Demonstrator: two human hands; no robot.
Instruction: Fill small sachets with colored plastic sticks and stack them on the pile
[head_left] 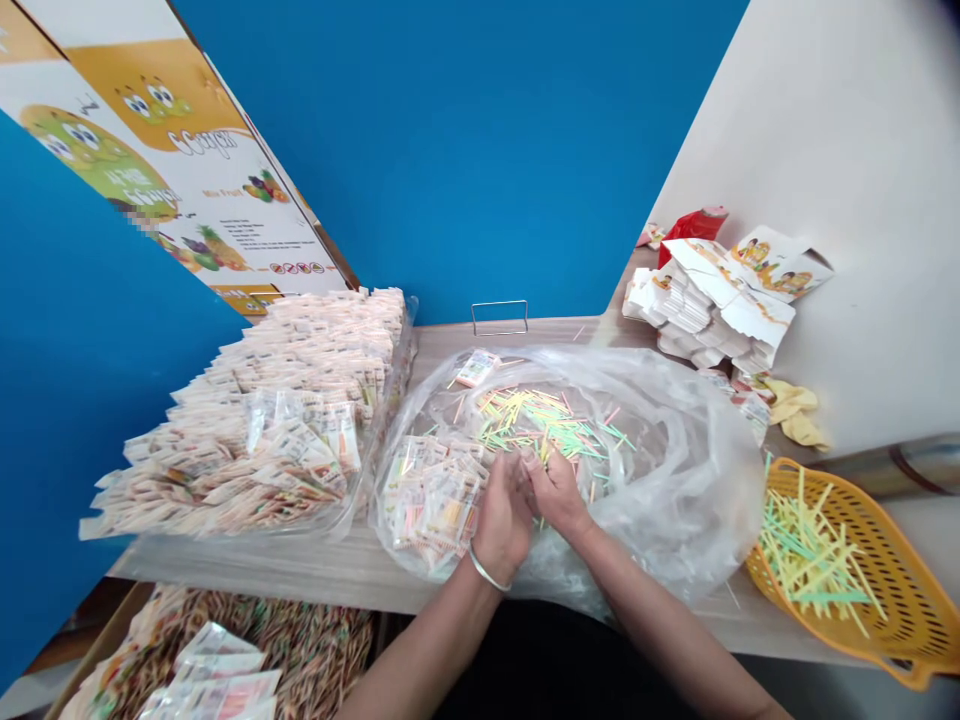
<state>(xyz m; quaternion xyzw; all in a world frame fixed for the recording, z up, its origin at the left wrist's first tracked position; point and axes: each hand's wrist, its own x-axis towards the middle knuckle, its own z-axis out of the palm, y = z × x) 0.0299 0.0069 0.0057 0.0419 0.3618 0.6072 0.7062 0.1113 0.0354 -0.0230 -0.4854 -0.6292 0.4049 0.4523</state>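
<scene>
pastel sticks [536, 425] lie just beyond the fingers [541, 468]

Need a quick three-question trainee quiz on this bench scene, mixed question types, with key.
1. Which wrist, left or right, wears the metal bangle?
2. True or false: the orange perforated tray holds pastel sticks.
3. What lies in the clear plastic bag with the loose sticks?
A) small printed packets
B) scissors
C) a coffee mug

Key: 1. Left, on the left hand. 2. True. 3. A.
</scene>
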